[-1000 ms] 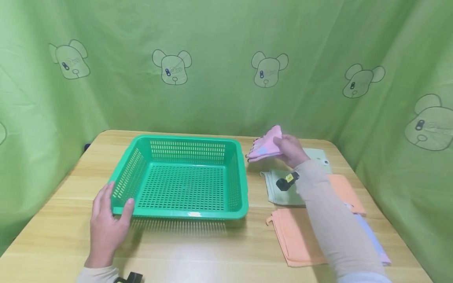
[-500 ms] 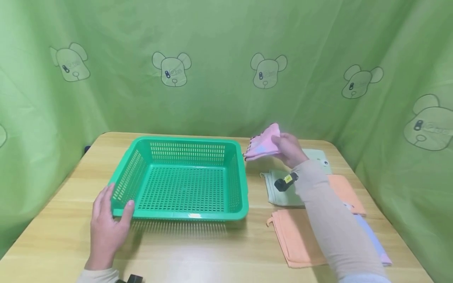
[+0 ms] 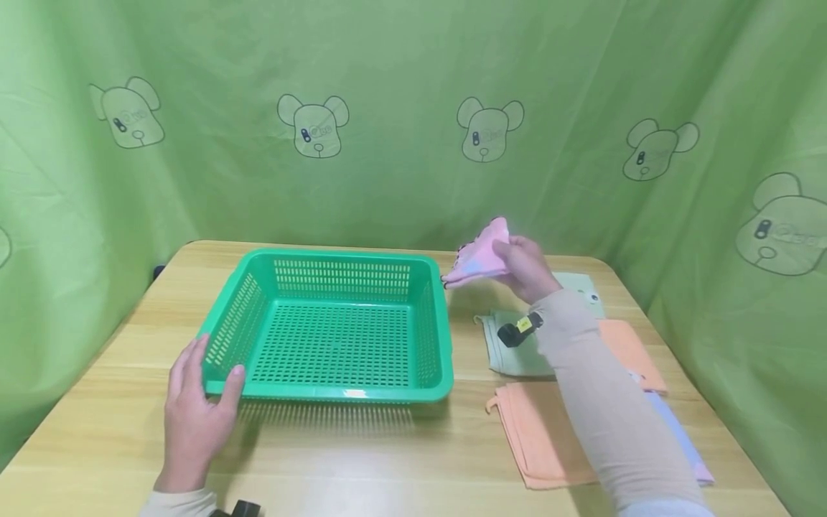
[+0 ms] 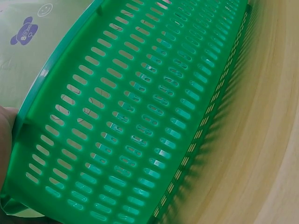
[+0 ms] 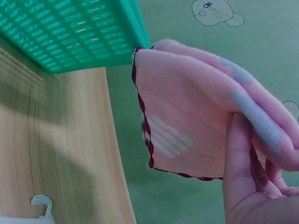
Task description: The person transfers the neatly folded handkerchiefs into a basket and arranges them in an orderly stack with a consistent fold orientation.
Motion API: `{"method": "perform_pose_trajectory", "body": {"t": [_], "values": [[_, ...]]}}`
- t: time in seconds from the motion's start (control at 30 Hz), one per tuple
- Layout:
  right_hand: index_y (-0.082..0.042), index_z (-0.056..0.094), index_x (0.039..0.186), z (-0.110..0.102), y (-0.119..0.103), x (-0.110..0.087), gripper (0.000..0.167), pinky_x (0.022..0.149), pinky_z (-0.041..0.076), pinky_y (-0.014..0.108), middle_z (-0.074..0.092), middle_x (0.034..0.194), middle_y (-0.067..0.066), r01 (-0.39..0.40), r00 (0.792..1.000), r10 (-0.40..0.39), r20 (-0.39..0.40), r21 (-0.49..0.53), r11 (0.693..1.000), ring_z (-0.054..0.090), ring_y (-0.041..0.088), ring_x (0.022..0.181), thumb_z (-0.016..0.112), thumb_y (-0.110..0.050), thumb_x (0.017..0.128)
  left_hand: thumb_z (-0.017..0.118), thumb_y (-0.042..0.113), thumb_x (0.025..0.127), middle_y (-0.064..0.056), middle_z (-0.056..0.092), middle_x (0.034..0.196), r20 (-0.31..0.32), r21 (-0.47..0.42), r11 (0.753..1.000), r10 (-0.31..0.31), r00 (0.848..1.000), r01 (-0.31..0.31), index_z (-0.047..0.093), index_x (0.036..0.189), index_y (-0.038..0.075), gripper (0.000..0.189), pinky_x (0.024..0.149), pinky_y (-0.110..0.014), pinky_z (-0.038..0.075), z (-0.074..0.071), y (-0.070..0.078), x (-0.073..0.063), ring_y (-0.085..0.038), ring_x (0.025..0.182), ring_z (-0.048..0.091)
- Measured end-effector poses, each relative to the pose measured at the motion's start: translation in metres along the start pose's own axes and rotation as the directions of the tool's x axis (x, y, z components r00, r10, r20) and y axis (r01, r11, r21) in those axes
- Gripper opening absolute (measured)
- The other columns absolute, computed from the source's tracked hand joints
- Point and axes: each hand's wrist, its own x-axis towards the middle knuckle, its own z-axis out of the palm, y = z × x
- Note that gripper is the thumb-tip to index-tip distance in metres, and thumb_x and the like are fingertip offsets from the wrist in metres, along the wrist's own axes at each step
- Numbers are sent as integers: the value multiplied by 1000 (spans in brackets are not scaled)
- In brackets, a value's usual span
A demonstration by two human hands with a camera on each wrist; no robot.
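My right hand [image 3: 526, 269] pinches a folded pink towel [image 3: 478, 255] between thumb and fingers, above the table and just right of the basket's back right corner. Close up in the right wrist view, the towel [image 5: 177, 112] has a dark red stitched edge, pale blue patches and a whitish striped mark. A green plastic basket [image 3: 336, 393] with slotted walls stands on the table, with nothing inside it. At its near left corner, my left hand [image 3: 197, 420] rests against the rim, fingers fairly straight along the outside and thumb at the front edge.
Under and beside my right forearm lie folded towels: a light green one [image 3: 510, 352], an orange one [image 3: 543, 431], another orange one [image 3: 629, 352] and a bluish one [image 3: 678, 431]. Green curtains [image 3: 400, 194] with printed bear heads surround the wooden table [image 3: 310, 467].
My right hand has lifted the pink towel slightly and brought it a little left, nearer the basket. The left hand and basket have stayed put.
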Motion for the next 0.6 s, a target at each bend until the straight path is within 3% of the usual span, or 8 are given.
{"method": "perform_pose_trajectory", "body": {"t": [0.6], "values": [[8, 21, 147, 13, -15, -9, 56, 92, 52, 27, 51, 122, 15, 25, 1000, -25, 13, 45, 999, 62, 16, 97, 45, -15, 103, 60, 30, 94, -18, 25, 155, -4, 0, 1000, 6, 1000, -6, 27, 154, 16, 69, 97, -78, 26, -1, 2, -1, -51, 133, 30]]}}
